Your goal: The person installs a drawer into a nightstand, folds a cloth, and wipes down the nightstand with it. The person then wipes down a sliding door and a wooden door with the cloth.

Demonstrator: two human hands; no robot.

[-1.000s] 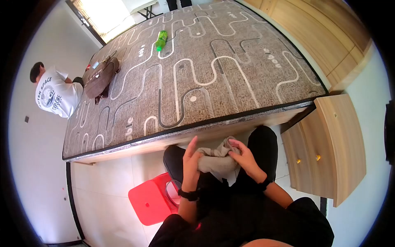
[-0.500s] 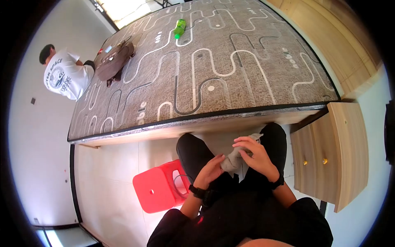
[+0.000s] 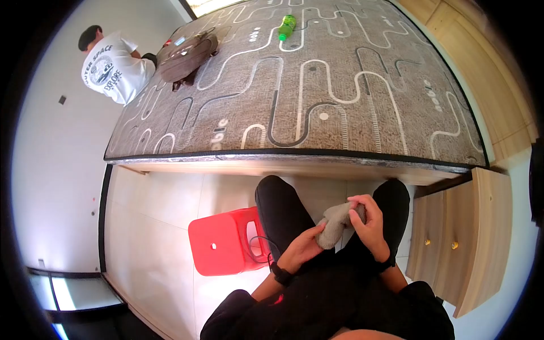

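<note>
Over my lap, a soft grey cloth bundle (image 3: 334,224) is held between both hands; it is folded and looks like a sock, though its exact kind is hard to make out. My left hand (image 3: 305,247) grips its lower left end, thumb on top. At the upper right end, my right hand (image 3: 369,224) pinches the cloth between thumb and curled fingers. Part of the cloth is covered by the right fingers.
A red plastic stool (image 3: 221,243) stands left of my legs, a wooden drawer cabinet (image 3: 447,243) to the right. Ahead is a patterned mattress (image 3: 317,130) with a green bottle (image 3: 287,27) and brown backpack (image 3: 187,59). A person in a white shirt (image 3: 116,65) sits at its far left.
The cloth is now more compactly folded, its loose pale end no longer sticking out. My right fingers have closed onto it from a looser pose. The camera view has shifted.
</note>
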